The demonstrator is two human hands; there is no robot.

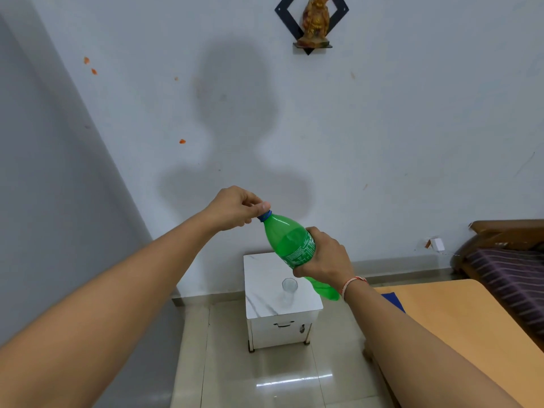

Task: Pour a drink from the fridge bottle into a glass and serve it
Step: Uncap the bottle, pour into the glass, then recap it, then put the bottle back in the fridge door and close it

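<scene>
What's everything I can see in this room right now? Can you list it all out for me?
bottle: one, green plastic, held tilted in the air above the cabinet
cap: one, blue, on the bottle's mouth
glass: one, clear, standing empty on the cabinet top
cabinet: one, white with a marble-look top, against the wall
figurine: one, golden brown, on a black wall shelf
table: one, light wood, at right
bed: one, dark wood with a striped purple cover, far right
blue item: one, beside the table edge, too hidden to identify
left hand: one, fingers pinching the cap
right hand: one, gripping the bottle's middle, thread band on the wrist
</scene>
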